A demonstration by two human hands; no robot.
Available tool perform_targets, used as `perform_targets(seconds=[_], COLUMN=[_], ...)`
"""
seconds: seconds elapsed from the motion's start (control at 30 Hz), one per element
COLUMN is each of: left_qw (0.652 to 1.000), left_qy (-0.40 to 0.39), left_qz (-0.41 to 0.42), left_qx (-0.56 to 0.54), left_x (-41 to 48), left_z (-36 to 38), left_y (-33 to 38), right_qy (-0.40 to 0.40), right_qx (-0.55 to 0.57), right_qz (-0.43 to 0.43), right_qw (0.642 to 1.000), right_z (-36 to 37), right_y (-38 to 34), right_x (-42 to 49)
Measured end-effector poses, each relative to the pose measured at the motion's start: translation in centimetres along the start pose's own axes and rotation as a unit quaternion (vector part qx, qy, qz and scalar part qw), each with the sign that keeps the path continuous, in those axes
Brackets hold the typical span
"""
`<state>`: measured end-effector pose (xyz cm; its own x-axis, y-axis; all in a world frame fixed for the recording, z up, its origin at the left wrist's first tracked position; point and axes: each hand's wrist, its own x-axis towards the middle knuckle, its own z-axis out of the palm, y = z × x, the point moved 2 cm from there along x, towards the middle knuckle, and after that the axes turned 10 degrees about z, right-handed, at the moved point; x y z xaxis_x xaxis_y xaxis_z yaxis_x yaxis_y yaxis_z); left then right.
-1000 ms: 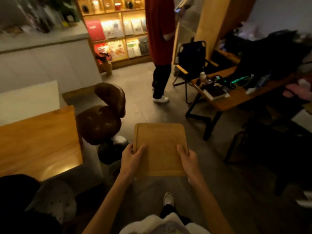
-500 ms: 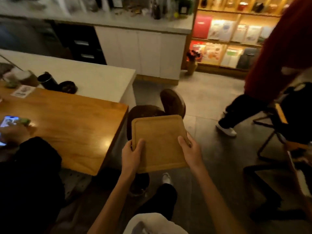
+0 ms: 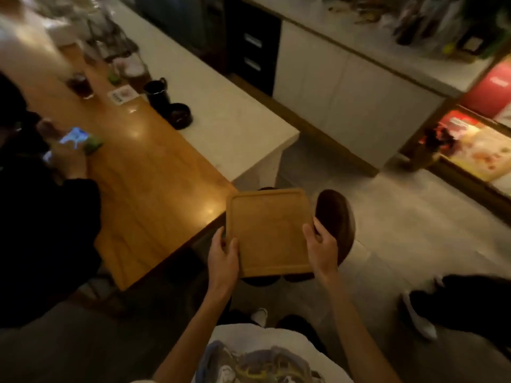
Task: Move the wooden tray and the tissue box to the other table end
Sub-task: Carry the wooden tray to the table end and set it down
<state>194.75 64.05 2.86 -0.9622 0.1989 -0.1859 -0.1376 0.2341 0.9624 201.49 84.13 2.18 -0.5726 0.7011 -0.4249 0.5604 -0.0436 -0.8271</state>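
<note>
- The wooden tray (image 3: pixel 269 232) is held in the air, just off the near corner of the wooden table (image 3: pixel 154 189), above a dark brown chair (image 3: pixel 336 217).
- The left hand (image 3: pixel 224 258) grips the tray's near left edge, fingers clamped on it.
- The right hand (image 3: pixel 322 248) grips the near right edge, fingers wrapped under the rim.
- On the table, far from the tray, stand a dark mug (image 3: pixel 157 94) and a glass (image 3: pixel 80 85).

We held both bare arms stretched forward and down. Our left hand (image 3: pixel 224 255) and right hand (image 3: pixel 322 248) were closed in a grip, thumbs on top, fingers curled beneath.
</note>
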Motion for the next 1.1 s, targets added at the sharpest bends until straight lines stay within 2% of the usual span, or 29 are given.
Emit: perform_targets(seconds=[0.1, 0.2, 0.33, 0.4, 0.5, 0.6, 0.87, 1.1], left_qw=[0.997, 0.98, 0.937, 0.918, 0.901, 0.897, 0.912, 0.904], left_qy=[0.073, 0.185, 0.331, 0.368, 0.407, 0.413, 0.363, 0.372], left_qz=[-0.01, -0.068, -0.108, -0.147, -0.147, -0.151, -0.156, -0.155], left_qx=[-0.007, 0.008, 0.017, 0.024, 0.023, 0.03, 0.108, 0.144], left_x=[0.8, 0.3, -0.5, -1.1, -1.7, -1.2, 5.6, 9.2], left_z=[0.3, -0.1, -1.0, -1.6, -2.7, -4.3, -11.1, -14.2], left_y=[-0.2, -0.9, -1.1, -1.6, -2.9, -4.9, -8.9, -10.8], right_qy=[-0.086, -0.2, -0.335, -0.384, -0.449, -0.453, -0.403, -0.35], right_qx=[-0.05, -0.119, -0.194, -0.222, -0.249, -0.274, -0.294, -0.353], right_qz=[-0.023, -0.036, -0.088, -0.104, -0.116, -0.116, -0.089, -0.132], right_qw=[0.995, 0.972, 0.918, 0.89, 0.85, 0.841, 0.862, 0.857], right_z=[1.7, 4.1, 8.2, 9.9, 12.0, 14.0, 21.9, 27.7], right_y=[-1.4, -2.3, -3.8, -5.2, -6.4, -6.2, -6.5, -6.9], right_x=[3.6, 6.0, 8.0, 7.8, 7.1, 7.2, 7.2, 8.0])
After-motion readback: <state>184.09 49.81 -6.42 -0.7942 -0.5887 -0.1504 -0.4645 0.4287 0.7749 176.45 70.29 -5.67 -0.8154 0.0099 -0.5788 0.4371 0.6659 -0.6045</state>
